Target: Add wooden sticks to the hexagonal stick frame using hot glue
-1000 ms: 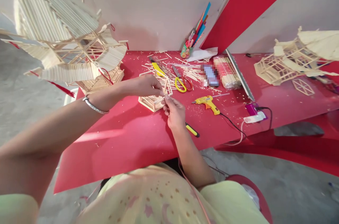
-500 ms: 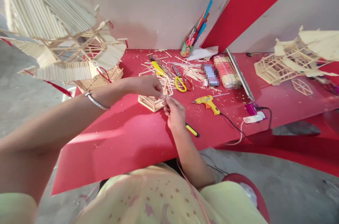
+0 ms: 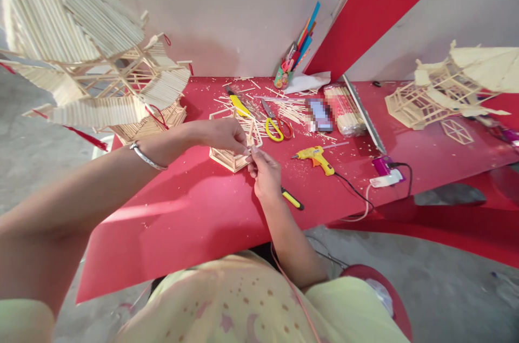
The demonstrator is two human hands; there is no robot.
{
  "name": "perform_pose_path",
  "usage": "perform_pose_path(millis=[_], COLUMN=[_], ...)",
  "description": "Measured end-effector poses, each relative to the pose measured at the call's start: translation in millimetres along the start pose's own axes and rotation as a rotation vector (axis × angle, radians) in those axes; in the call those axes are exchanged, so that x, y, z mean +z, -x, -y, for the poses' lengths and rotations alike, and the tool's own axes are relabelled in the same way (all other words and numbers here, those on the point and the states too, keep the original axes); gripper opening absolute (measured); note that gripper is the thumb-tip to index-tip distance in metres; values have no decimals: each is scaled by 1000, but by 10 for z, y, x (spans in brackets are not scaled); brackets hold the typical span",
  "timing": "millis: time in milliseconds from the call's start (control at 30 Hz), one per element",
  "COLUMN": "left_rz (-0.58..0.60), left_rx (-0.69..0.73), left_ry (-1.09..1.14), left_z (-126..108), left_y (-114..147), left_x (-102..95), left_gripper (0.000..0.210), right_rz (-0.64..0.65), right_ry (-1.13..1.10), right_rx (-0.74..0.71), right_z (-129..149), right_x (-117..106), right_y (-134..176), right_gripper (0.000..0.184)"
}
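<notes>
A small six-sided frame [image 3: 229, 162] built of thin wooden sticks stands on the red table. My left hand [image 3: 229, 135], with a silver bangle at the wrist, reaches over it and is closed, its fingertips pinched at the frame's near right corner. From the right, my right hand [image 3: 266, 171] pinches at the same corner, thumb uppermost. The two hands' fingertips meet there and hide the exact spot of contact. Behind them are loose sticks [image 3: 292, 111] and yellow-and-red scissors [image 3: 274, 127]. A yellow glue gun [image 3: 315, 157] lies to the right.
A large stick-built pagoda model [image 3: 101, 99] rises at the left. A yellow cutter [image 3: 292, 198] lies beside my right wrist. Farther back are a yellow-handled knife [image 3: 238, 103], pen cup [image 3: 281, 77], phone [image 3: 319, 114] and stick pack [image 3: 344, 110]. Another stick model [image 3: 430, 94] stands right.
The whole view has shifted slightly to the left. Both hands keep their pinch at the frame's corner, with hardly any movement of the fingers.
</notes>
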State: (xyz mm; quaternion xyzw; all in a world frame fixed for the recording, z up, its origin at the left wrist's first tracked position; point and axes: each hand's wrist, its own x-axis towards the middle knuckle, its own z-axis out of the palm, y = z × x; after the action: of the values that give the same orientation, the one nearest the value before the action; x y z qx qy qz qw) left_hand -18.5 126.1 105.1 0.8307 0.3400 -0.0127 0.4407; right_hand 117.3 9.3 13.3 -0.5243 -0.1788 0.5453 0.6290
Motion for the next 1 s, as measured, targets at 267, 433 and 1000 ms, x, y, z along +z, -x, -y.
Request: perform_pose_path(millis=[267,433,1000], left_rz=[46,38,-84], left_rx=[-6,0,38], left_ry=[-12,-27,123], left_z=[-5,0,-309], left_y=[-20,-23,261], left_x=[-7,-8,197], left_gripper=[24,24,21], right_rz=[4,16,128], right_ry=[-2,-6,284], right_rx=[-8,-21,-345], right_z=[-11,-14,261], right_x=[-5,-8,-168], right_y=[-9,-9,314], right_gripper=[36,36,38])
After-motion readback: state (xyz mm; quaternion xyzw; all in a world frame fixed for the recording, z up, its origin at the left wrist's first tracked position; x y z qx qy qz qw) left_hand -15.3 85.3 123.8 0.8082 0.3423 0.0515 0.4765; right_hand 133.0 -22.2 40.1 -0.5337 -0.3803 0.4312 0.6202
